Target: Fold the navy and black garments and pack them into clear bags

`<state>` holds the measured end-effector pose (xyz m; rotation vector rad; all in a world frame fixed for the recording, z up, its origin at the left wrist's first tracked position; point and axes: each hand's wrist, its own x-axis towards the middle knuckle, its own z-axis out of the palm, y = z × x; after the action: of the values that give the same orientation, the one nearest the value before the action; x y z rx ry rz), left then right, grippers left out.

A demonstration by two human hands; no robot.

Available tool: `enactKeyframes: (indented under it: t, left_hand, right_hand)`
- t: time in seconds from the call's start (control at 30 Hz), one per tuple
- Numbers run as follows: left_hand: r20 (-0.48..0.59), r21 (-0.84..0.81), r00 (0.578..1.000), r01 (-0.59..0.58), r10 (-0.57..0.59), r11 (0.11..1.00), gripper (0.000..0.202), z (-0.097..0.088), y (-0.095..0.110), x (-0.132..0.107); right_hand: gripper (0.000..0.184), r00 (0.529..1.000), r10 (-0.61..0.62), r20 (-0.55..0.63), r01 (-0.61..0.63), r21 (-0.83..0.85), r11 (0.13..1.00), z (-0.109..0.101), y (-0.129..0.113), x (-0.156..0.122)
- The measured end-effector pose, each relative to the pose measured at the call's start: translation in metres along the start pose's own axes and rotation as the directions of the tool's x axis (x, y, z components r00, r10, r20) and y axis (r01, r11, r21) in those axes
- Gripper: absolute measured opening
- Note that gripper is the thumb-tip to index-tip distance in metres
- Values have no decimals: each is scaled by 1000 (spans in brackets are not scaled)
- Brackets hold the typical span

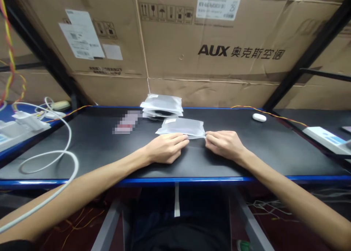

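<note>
A frosted translucent plastic bag (183,126) with a small white label lies flat near the middle of the black-topped table. My left hand (168,147) is closed at the bag's near edge, its fingers curled along it. At the near right corner, my right hand (223,144) pinches the bag's edge between thumb and fingers. Something pale pinkish shows faintly through the plastic, too dim to name. Just behind it is a stack of similar frosted bags (162,105), touched by neither hand.
A blurred-out pinkish item (127,123) lies left of the bags. A white earbud-like case (259,117) sits at the right. White cable (71,163) loops over the left side; power strips (326,137) stand at both sides. Large cardboard boxes (175,42) wall off the back.
</note>
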<state>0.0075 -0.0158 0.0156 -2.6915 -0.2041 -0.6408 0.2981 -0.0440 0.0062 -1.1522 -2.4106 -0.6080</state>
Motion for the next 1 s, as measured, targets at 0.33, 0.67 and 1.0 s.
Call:
enactKeyframes:
  t: [0.33, 0.67, 1.0]
  left_hand:
    - [101, 11, 931, 352, -351, 936, 41, 10, -3, 5]
    - [266, -86, 753, 641, -602, 763, 38, 21, -15, 9]
    - [276, -254, 899, 408, -339, 877, 33, 17, -27, -2]
  right_hand:
    - [17, 955, -223, -195, 205, -107, 973, 3, -4, 3]
    - [18, 914, -364, -176, 352, -99, 931, 0, -16, 12]
    - [23, 975, -218, -44, 213, -100, 972, 3, -2, 5]
